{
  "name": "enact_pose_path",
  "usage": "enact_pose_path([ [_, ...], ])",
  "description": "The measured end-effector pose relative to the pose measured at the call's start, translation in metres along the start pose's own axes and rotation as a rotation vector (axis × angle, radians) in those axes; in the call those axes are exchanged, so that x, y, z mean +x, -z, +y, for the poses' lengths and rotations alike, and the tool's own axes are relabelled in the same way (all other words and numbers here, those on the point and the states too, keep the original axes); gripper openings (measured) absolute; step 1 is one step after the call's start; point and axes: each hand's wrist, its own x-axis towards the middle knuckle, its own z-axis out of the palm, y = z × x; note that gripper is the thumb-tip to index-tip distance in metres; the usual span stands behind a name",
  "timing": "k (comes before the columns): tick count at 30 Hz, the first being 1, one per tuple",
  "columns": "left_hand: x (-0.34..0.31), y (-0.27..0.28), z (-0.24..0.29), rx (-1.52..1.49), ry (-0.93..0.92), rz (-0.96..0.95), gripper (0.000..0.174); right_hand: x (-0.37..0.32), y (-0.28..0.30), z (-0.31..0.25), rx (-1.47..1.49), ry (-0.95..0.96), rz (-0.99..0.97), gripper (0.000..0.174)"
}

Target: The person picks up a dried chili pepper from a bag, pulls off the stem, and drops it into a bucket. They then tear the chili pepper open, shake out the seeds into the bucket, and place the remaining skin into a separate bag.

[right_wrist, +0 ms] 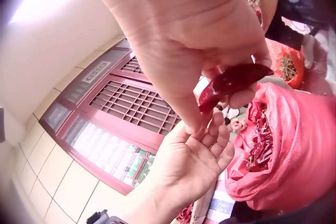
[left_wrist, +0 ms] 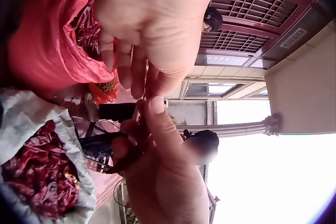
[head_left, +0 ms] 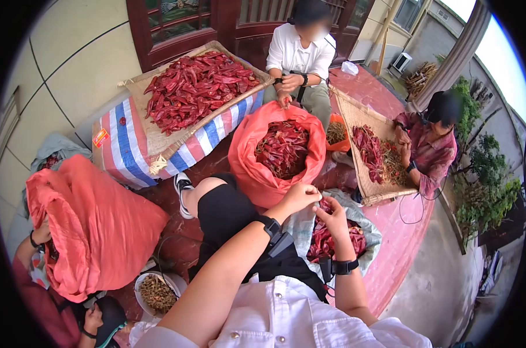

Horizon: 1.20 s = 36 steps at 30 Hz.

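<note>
Pinched in the right hand I have one glossy, curved chili; the left hand is at its end, though I can't tell if it grips. From the hands in my head view, smooth floor lies open at 3 o'clock, a striped bundle under a woven mat at 10, a crinkled, round-mouthed red sack at 11, a rumpled-edged grey sack at 5. I can't read the bundle's orange label.
</note>
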Motion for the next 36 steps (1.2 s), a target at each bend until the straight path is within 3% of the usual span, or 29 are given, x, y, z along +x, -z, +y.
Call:
enact_pose_path([
  [1, -0.003, -0.002, -0.004, 0.029, 0.019, -0.049, 0.015, -0.003, 0.001, 0.005, -0.092, 0.064, -0.011, 0.041],
  [8, -0.011, -0.002, -0.025, 0.118, 0.038, -0.121, 0.014, -0.011, -0.003, 0.02, -0.246, 0.006, -0.014, 0.035],
  [15, -0.007, 0.002, -0.02, 0.102, 0.096, 0.021, 0.014, -0.002, -0.009, 0.011, 0.023, -0.104, -0.137, 0.035],
  [24, -0.003, 0.003, -0.016, 0.113, 0.037, 0.178, 0.014, 0.019, -0.015, 0.022, 0.199, -0.13, -0.059, 0.036],
  [32, -0.004, 0.006, -0.007, 0.073, 0.043, 0.251, 0.016, 0.028, -0.021, 0.01, 0.14, -0.076, -0.017, 0.031],
  [36, -0.002, 0.006, -0.01, 0.211, 0.024, 0.309, 0.015, 0.029, -0.024, 0.013, 0.067, -0.011, -0.01, 0.027],
])
